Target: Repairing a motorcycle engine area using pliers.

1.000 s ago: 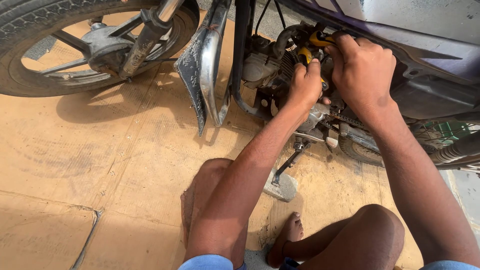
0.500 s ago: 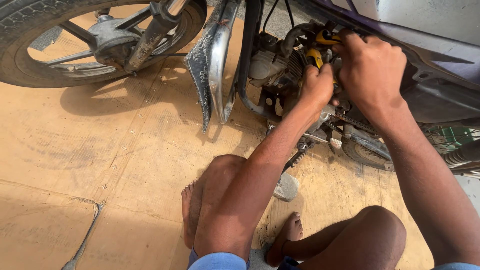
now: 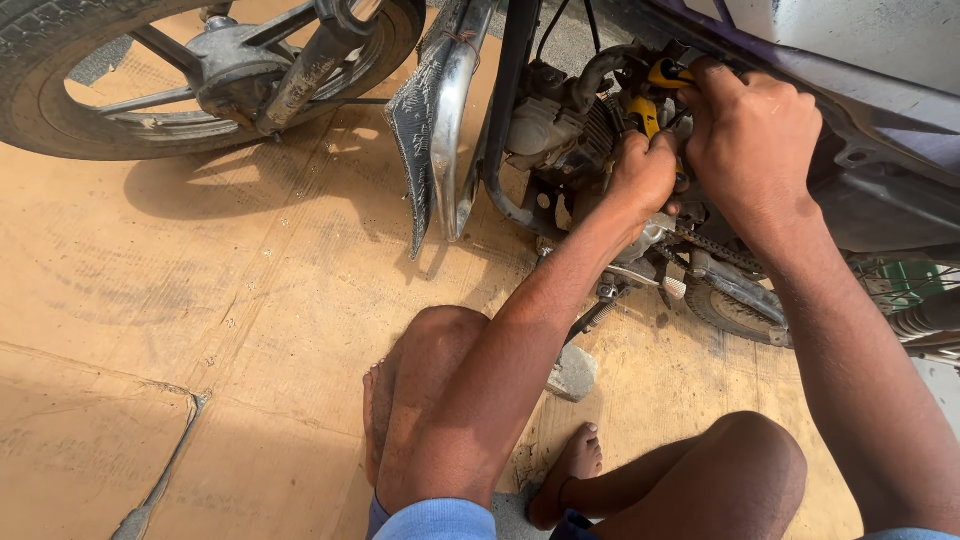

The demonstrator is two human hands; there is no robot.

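Though barely shifted since a second ago, still bunched at the same spot on the engine: a steady hold, no visible loosening or release.

Underfoot, tan cardboard flooring (image 3: 200,300), creased, dusty, torn along one seam. Above it, motorcycle (image 3: 880,60), smooth dark body panel. Front wheel (image 3: 60,100), ribbed black rubber on cast spokes. Chromed mudguard (image 3: 440,130), curved, crusted with mud inside, hanging between wheel and engine (image 3: 555,130): finned grey metal, greasy.

Right hand (image 3: 750,140) curled tight over the upper end of a yellow-handled tool (image 3: 645,115); left hand (image 3: 645,175) fisted round its lower part, touching the right. Tool pressed against the engine's upper side, tip hidden. Oily chain (image 3: 720,250) just beneath. Rough grey stone (image 3: 573,372) under the stand's foot.
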